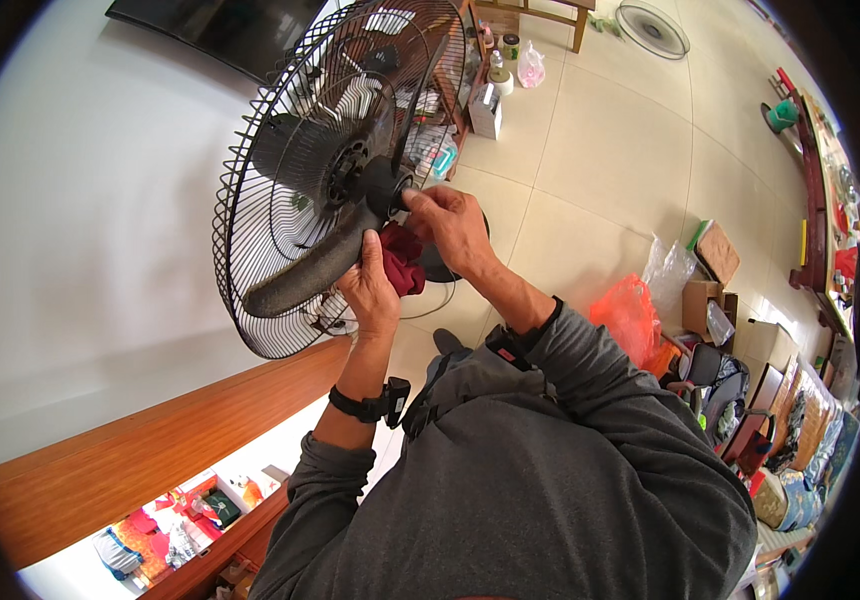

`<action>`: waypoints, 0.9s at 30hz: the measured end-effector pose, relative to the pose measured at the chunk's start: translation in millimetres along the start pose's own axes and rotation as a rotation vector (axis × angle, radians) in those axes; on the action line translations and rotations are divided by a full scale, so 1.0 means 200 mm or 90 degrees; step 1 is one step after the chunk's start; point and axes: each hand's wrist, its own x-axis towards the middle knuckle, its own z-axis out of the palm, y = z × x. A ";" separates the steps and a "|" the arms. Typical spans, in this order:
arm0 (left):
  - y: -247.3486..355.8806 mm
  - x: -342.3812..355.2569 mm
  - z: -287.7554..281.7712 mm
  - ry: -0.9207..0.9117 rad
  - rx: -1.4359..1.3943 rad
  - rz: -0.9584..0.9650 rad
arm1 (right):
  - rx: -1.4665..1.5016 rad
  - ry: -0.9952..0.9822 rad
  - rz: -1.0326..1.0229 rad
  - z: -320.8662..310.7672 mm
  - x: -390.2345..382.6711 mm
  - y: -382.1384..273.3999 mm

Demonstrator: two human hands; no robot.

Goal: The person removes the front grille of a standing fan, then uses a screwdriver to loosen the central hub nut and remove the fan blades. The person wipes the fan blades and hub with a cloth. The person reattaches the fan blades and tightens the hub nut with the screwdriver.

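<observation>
A black standing fan is in front of me, with its wire rear grille [225,225] behind the blades. A long fan blade [305,275], coated in grey dust, points toward the lower left. My left hand [374,292] grips this blade near its root, thumb on the face. A dark red cloth [403,258] is bunched beside that hand; the left fingers behind are partly hidden. At the centre, my right hand [450,225] pinches the fan hub [386,188] with thumb and fingertips. Whether a small part sits between those fingertips is too hidden to tell.
A round fan grille [653,30] lies on the tiled floor at the far right. An orange-red plastic bag [628,315], boxes and a chair crowd my right side. A wooden ledge [150,455] runs along the left wall. A white box [486,110] stands beyond the fan.
</observation>
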 end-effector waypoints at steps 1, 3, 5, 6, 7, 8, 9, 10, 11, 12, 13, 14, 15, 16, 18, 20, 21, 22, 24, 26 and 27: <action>0.00 0.00 0.00 0.004 0.011 0.023 | -0.013 0.003 0.029 0.00 0.00 0.00; -0.01 0.00 0.00 0.005 0.009 0.035 | -0.004 -0.005 0.010 0.00 0.00 0.01; -0.01 0.01 0.00 0.004 -0.015 0.008 | -0.002 0.021 -0.027 0.00 0.00 0.01; 0.00 0.00 0.00 0.004 -0.016 0.004 | -0.004 0.036 -0.053 0.00 0.00 0.01; 0.00 0.00 0.00 0.004 -0.014 -0.003 | -0.006 0.019 -0.060 0.00 0.00 0.01; 0.00 0.00 0.01 0.007 -0.011 -0.013 | 0.007 0.019 -0.037 -0.01 0.01 0.01; 0.00 0.00 0.01 0.005 -0.006 0.004 | 0.019 -0.013 0.005 -0.01 0.01 0.01; 0.01 0.00 0.01 0.005 -0.001 0.018 | 0.025 -0.016 0.049 -0.02 0.01 0.01; 0.01 0.00 0.01 0.004 0.004 0.041 | 0.034 -0.040 0.051 -0.02 0.01 0.00; 0.01 0.00 0.01 0.004 -0.001 0.028 | 0.036 -0.036 0.055 -0.02 0.01 0.00; 0.02 0.00 0.01 0.002 -0.004 0.023 | 0.043 -0.028 0.056 -0.02 0.01 0.00; 0.02 0.00 0.01 0.000 -0.003 0.021 | 0.036 -0.030 0.041 -0.02 0.01 0.00; 0.02 0.00 0.01 -0.002 -0.013 0.007 | 0.034 -0.028 0.021 -0.02 0.01 0.01; 0.03 0.00 0.01 -0.005 -0.020 -0.002 | 0.026 -0.038 0.012 -0.02 0.01 0.01; 0.03 0.00 0.01 -0.004 -0.032 -0.009 | 0.081 -0.047 0.028 -0.02 0.02 0.03; 0.04 -0.01 0.02 0.000 -0.043 0.003 | 0.157 -0.068 0.079 -0.03 0.04 0.05; 0.04 0.00 0.02 0.009 -0.035 0.003 | 0.207 -0.079 0.115 -0.04 0.04 0.07; 0.04 0.00 0.02 0.013 -0.027 0.009 | 0.260 -0.080 0.146 -0.05 0.05 0.08; 0.04 0.00 0.02 0.023 -0.023 0.019 | 0.344 -0.047 0.185 -0.07 0.07 0.10; 0.03 0.01 0.02 0.031 -0.027 0.028 | 0.387 -0.016 0.223 -0.08 0.08 0.12; 0.03 0.01 0.02 0.027 -0.032 0.027 | 0.404 -0.037 0.195 -0.08 0.08 0.13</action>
